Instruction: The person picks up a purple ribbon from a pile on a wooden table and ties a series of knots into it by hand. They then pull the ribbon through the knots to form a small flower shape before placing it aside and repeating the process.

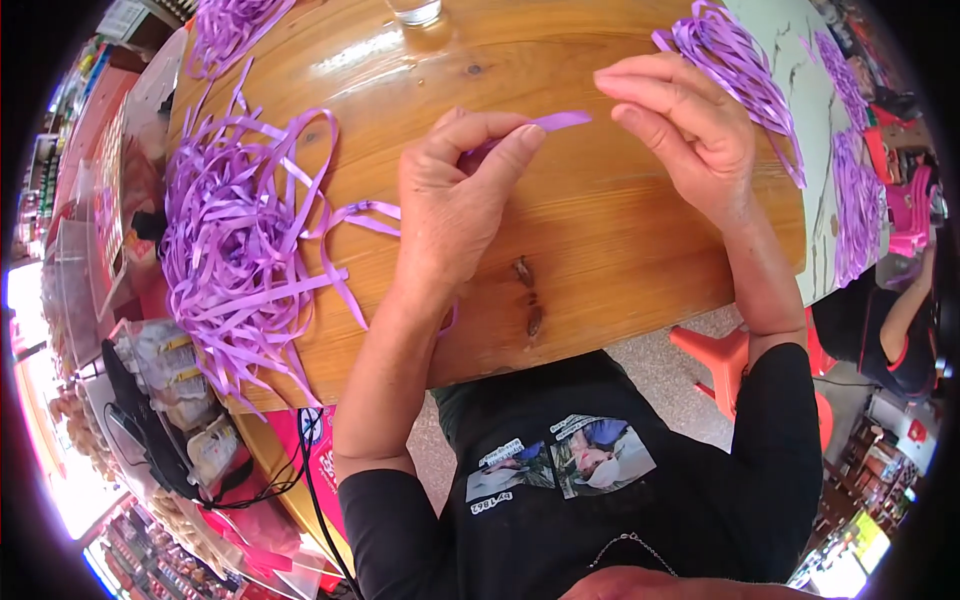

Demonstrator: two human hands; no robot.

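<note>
Between thumb and forefinger, my left hand point(450, 195) pinches a purple ribbon point(565, 120), whose short flat end sticks out to the right. More of this strip passes under the hand. My right hand point(695, 135) is raised to the right of the ribbon end, apart from it. Its fingers are bent and its thumb stands off from them, with nothing seen in between. Left of my left hand lies a large tangled pile of purple ribbons point(235, 230). A loose strand reaches from it toward my left wrist.
The wooden table point(620, 250) bears a drinking glass point(415, 12) at the far edge and another ribbon bundle point(735, 65) at far right. More ribbons point(855, 205) lie on a white marbled surface beyond. An orange stool point(715, 360) stands below; another person point(890, 330) is at right.
</note>
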